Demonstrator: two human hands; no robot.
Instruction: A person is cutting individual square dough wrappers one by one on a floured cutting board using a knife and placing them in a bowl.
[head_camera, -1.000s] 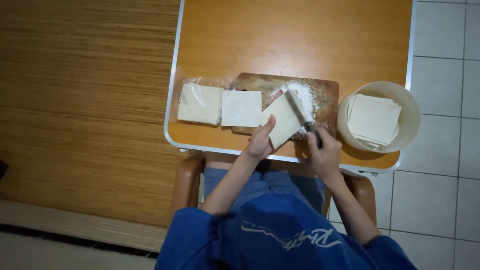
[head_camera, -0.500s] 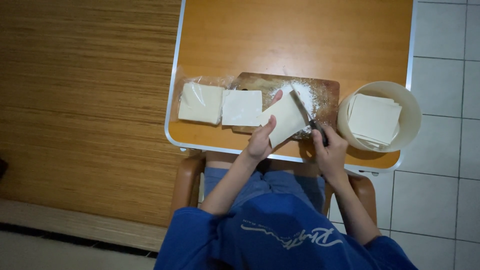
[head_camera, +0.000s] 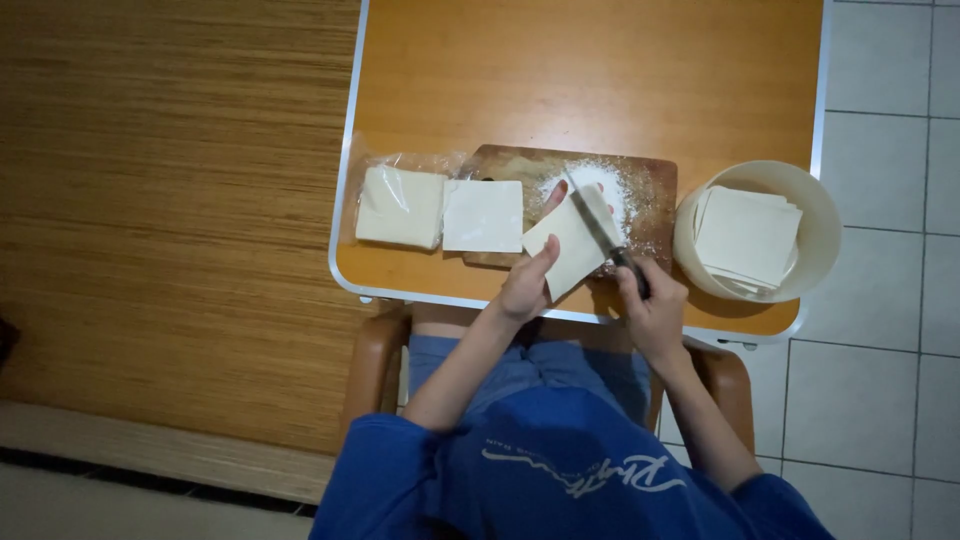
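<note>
Overhead view, read from left to right. At far left I see a woven mat floor (head_camera: 170, 200), and beside it the orange table (head_camera: 600, 80) with its pale rim. On the table's near left lies a clear plastic packet of white square sheets (head_camera: 400, 206); just beside it, a loose stack of white squares (head_camera: 483, 215) overlaps the left end of the wooden cutting board (head_camera: 655, 190). A patch of flour (head_camera: 600, 185) dusts the middle of the board.

My left hand (head_camera: 527, 285) closes its grip on a single white square sheet (head_camera: 565, 245), thumb on top at the near corner and a fingertip showing past the far edge; the sheet sits tilted over the board's near edge, touching the floured patch. My right hand (head_camera: 655, 305) has its grip wrapped fully around the dark handle of a knife (head_camera: 600, 222), whose blade lies diagonally across the sheet's right side.

Further right stands a round cream bowl (head_camera: 700, 215) holding a stack of white squares. White floor tiles (head_camera: 890, 150) fill the right margin. At the bottom, blue sleeves and a brown chair arm (head_camera: 372, 360) are visible.
</note>
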